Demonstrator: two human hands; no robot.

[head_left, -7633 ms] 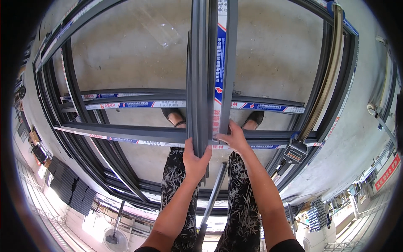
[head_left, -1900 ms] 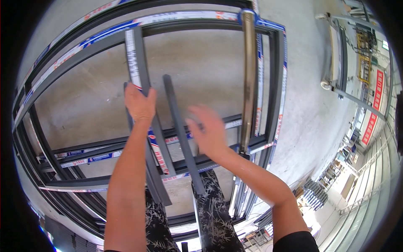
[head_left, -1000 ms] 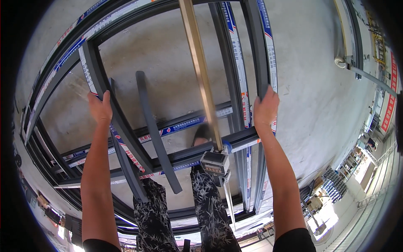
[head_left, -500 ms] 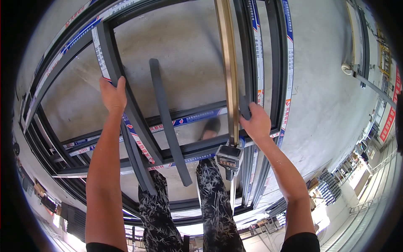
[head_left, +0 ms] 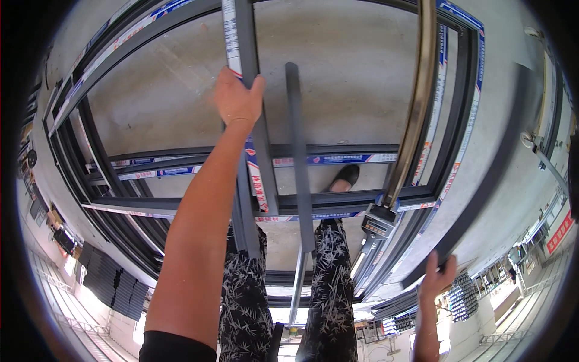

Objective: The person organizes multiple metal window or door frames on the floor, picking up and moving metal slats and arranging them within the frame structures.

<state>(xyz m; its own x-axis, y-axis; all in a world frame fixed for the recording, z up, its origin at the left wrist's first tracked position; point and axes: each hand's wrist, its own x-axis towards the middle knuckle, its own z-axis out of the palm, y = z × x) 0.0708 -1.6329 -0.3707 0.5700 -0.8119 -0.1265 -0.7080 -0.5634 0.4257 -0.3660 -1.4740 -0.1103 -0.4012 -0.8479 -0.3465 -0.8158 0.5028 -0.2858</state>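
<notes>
My left hand (head_left: 240, 99) is closed around the dark grey upright bar (head_left: 263, 145) of a metal window frame, which carries printed protective tape. Off to the right, my right hand (head_left: 436, 279) grips a long dark grey strip (head_left: 482, 193) near its lower end; the strip slants up and away beyond the frame and is blurred. A loose grey strip (head_left: 298, 139) rests across the frame's crossbars (head_left: 356, 198), to the right of the upright bar. Another grey strip (head_left: 244, 211) lies beside that bar, partly behind my left forearm.
A gold-coloured measuring bar (head_left: 418, 102) with a box-shaped digital readout (head_left: 379, 222) lies along the frame's right side. More taped frames (head_left: 96, 205) are stacked beneath and to the left. Grey profiles (head_left: 114, 277) lie in a pile at the lower left.
My right hand has left the bar's side and swung right and down, carrying the long strip outside the frame. My left hand stays on the upright bar. The view has shifted.
</notes>
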